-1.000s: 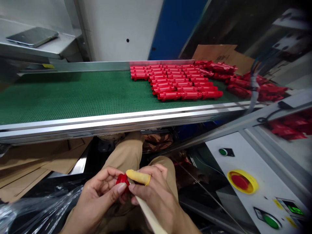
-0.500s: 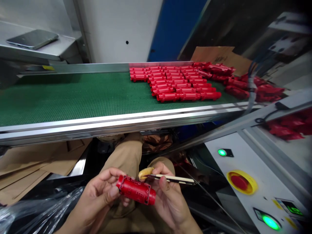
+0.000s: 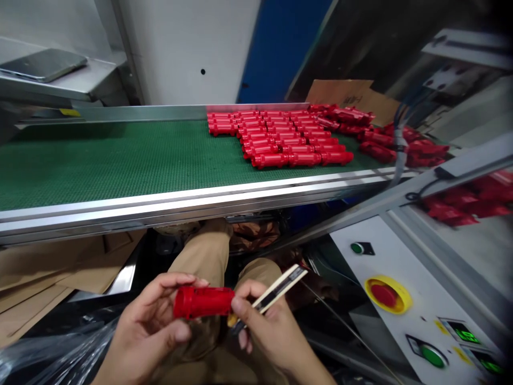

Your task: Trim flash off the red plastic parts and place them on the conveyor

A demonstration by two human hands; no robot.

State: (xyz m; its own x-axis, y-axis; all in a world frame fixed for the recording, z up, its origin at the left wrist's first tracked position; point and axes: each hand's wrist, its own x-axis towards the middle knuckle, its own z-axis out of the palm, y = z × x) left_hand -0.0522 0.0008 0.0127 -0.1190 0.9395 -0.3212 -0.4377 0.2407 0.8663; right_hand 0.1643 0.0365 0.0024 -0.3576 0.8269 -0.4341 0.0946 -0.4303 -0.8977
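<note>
- Tube (image 3: 206, 301): between the hands, over the trousers (image 3: 202, 259).
- Left hand (image 3: 146, 321): fingers half-open, cupped behind the tube's left end (thumb apart).
- Right hand (image 3: 268, 326): fingers closed on knife (image 3: 282, 286), thumb at the tube's right end.

Yeah, I'm standing in a factory: green conveyor belt (image 3: 120, 166) with rows of red parts (image 3: 276, 160), plus a control panel (image 3: 395, 256), near right, with a chunky red button (image 3: 383, 294).

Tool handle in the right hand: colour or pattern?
Cream tool handle with a dark strip running lengthwise; shows best in the head view.
</note>
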